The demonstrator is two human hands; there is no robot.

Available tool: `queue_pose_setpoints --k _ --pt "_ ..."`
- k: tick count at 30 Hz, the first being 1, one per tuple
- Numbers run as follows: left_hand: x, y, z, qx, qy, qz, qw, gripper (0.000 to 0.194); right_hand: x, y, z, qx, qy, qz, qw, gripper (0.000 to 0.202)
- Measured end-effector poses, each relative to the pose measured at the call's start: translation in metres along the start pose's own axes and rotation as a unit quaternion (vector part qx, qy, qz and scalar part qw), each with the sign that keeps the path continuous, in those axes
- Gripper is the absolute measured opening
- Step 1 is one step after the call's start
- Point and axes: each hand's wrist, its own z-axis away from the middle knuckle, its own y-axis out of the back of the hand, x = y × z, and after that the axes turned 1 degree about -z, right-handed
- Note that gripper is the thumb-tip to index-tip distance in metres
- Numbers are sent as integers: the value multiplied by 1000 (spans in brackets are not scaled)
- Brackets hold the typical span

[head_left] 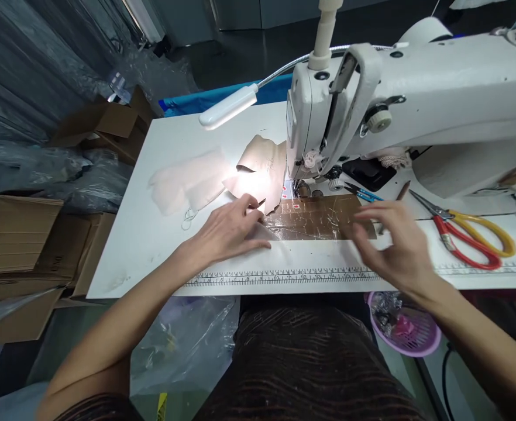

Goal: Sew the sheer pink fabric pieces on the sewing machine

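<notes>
My left hand (234, 227) rests on the white table at the lower edge of a beige fabric piece (264, 161). Its fingertips touch the fabric and its thumb stretches out apart from them. The fabric lies partly folded beside the presser foot of the white sewing machine (304, 126). Brown tape (310, 219) covers the sewing area in front of the needle. Slightly blurred, my right hand (392, 242) hovers at the tape's right end, thumb and index finger apart. A brown pointed thing (403, 190) shows behind this hand; whether the hand touches it is hidden.
Pale fabric pieces (192, 178) lie left under the lamp (229, 107). Red-and-yellow scissors (468, 231) and blue snips (363, 193) lie to the right. A ruler strip (279, 277) runs along the front edge. Below hangs a purple basket (425, 345); cardboard boxes (25, 234) stand left.
</notes>
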Motion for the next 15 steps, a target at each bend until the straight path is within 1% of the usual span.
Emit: queue_pose_setpoints --k 1,3,4,5,6,7,9,11,13,15 --pt "-3 2 -3 26 4 -14 1000 40 -9 -14 -3 -30 11 -37 999 11" --pt "-10 4 -16 88 3 -44 995 28 -23 -38 -12 -88 37 -70 993 12" --pt "-13 4 -24 112 -3 -55 992 25 -28 -49 -17 -106 52 -80 990 16" --pt "-16 2 -34 125 -12 -60 990 24 -31 -59 -22 -128 64 -86 986 20" --pt "-18 0 -44 124 -23 -59 990 25 -34 -68 -27 -150 74 -87 982 25" --pt "-20 -2 -54 108 -34 -53 992 27 -36 -76 -31 -172 81 -84 978 30" --pt "-25 -8 -72 57 -58 -35 996 31 -37 -87 -36 -214 88 -72 970 40" --pt "-28 -13 -86 14 -85 -19 996 33 -34 -93 -38 -250 94 -60 962 48" --pt "-32 -16 -96 4 -98 4 995 31 -31 -93 -37 -277 106 -59 953 45" --pt "-34 -17 -104 9 -92 36 995 30 -27 -91 -34 -287 112 -70 949 38"
